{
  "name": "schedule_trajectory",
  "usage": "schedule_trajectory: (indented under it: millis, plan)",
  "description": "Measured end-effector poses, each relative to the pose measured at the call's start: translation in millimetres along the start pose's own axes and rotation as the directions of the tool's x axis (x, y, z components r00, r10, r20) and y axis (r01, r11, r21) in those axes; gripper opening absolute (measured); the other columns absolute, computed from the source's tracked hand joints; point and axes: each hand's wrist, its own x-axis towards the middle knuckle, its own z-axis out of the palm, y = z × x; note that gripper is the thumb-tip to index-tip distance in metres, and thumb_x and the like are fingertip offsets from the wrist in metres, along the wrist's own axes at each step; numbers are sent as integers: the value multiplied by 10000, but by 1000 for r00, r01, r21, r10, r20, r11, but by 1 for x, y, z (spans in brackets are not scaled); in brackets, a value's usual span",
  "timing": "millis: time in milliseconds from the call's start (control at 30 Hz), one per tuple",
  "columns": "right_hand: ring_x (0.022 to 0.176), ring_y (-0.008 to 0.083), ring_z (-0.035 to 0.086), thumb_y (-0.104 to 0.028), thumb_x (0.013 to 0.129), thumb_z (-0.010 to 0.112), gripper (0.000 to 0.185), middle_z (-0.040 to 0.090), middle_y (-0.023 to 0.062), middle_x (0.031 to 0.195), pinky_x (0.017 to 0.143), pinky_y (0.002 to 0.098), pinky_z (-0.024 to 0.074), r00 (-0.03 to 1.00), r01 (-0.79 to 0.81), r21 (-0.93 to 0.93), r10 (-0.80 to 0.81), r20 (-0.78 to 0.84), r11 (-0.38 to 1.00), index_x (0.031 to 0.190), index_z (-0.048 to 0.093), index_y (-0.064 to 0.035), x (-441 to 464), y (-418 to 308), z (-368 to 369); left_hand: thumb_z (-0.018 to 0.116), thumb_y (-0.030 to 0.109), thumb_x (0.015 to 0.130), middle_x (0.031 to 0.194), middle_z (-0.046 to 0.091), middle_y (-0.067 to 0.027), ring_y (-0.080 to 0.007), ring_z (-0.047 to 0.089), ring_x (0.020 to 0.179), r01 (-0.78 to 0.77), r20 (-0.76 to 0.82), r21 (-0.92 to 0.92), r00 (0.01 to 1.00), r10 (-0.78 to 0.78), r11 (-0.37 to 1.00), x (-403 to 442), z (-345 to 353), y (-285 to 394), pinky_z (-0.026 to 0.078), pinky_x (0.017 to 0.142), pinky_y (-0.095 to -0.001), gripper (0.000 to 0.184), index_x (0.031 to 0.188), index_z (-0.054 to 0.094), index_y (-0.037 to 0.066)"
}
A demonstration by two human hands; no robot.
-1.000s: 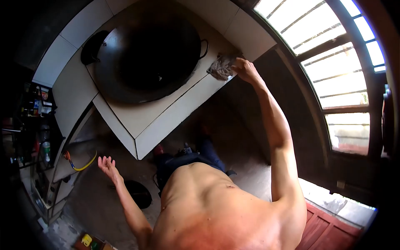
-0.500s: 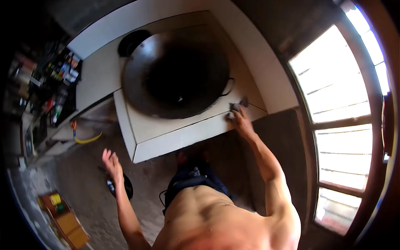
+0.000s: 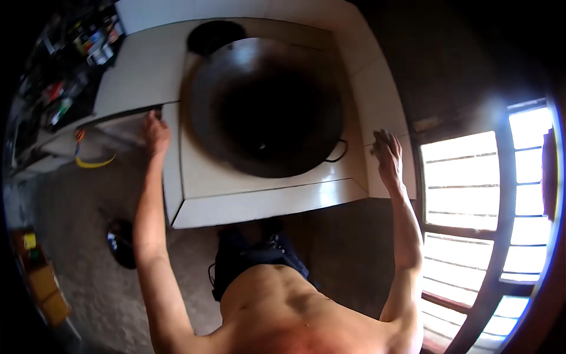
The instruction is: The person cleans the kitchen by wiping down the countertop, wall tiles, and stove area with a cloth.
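Note:
A large dark wok [image 3: 212,112] sits in the tiled stove counter [image 3: 224,184], its near-right loop handle showing. My right hand [image 3: 389,159] is closed on a crumpled grey cloth [image 3: 378,141] against the white tiled ledge right of the wok. At the counter's left edge is my left hand [image 3: 156,134], raised near the gap beside the stove block; its fingers are bent and blurred, and whether they touch the edge is unclear. A black round lid or pan [image 3: 206,36] lies behind the wok at the left.
Bottles and packets [image 3: 97,47] crowd the far left. A yellow curved hose [image 3: 94,164] hangs below the left counter. On the floor stand a dark pan [image 3: 121,243] and a brown box [image 3: 44,283]. A barred window [image 3: 460,177] is at the right.
My right hand has moved with the cloth from the counter's front right corner onto the right ledge. My left hand has risen from above the floor to the counter's left edge. The view has shifted.

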Motion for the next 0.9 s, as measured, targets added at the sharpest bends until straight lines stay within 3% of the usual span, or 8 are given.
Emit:
schedule_trajectory:
  millis: [233,333,367,567,633,700,833,900]
  plan:
    - [1236,346,364,-1,735,601,526,389,181,1329,1032,423,333,962,271,-662,-212,170,699,1247,479,-19,99,105,81,449,221,907,1333,419,-144,-332,359,1253,-191,-35,242,978,206,951,73,66,0,283,1027,-453,426,1297,407,56]
    - [1246,342,352,-93,713,669,554,408,207,1306,1036,425,327,925,-56,-486,229,304,872,1214,477,47,114,142,122,430,259,921,1323,437,-148,-346,370,1244,-173,10,341,983,181,924,102,97,-11,283,1025,-457,420,1288,430,55]
    - [1248,344,344,-166,739,674,540,407,230,1299,1042,436,314,959,259,-595,-129,252,761,1190,486,63,105,187,146,412,297,931,1335,430,-146,-352,362,1250,-132,134,207,985,106,969,120,115,-35,281,1021,-468,433,1292,431,57]
    - [1152,300,439,-194,790,622,292,522,154,1188,954,424,388,858,503,-763,-343,382,406,1024,629,-20,304,221,206,406,289,949,1364,412,-118,-290,355,1280,-353,-37,456,910,414,817,117,145,-81,297,1040,-400,444,1336,392,73]
    - [1112,295,457,-160,780,629,224,539,125,1163,928,403,401,982,158,-448,-94,163,880,966,649,-38,373,211,209,407,256,946,1357,417,-131,-288,374,1265,-340,39,530,925,379,776,127,149,-117,301,1045,-377,435,1335,392,61]
    - [1092,293,462,-122,781,618,193,543,120,1148,910,386,410,979,-111,-38,116,166,993,951,650,-38,396,202,240,423,227,935,1356,410,-156,-296,393,1246,-264,132,648,963,236,715,128,141,-129,301,1047,-375,434,1329,402,44]
    - [1090,297,461,-77,793,588,217,525,146,1162,891,382,424,805,586,-489,-391,447,646,996,625,-12,351,248,285,447,234,923,1347,420,-162,-312,400,1235,-262,98,474,965,245,841,125,136,-117,301,1043,-374,448,1323,408,35]
    - [1140,322,431,-68,832,504,336,447,207,1253,997,397,352,892,383,-540,-150,426,749,1135,535,72,291,213,280,433,261,935,1348,417,-166,-318,394,1239,-276,62,475,958,281,836,122,138,-98,297,1042,-376,454,1329,400,37]
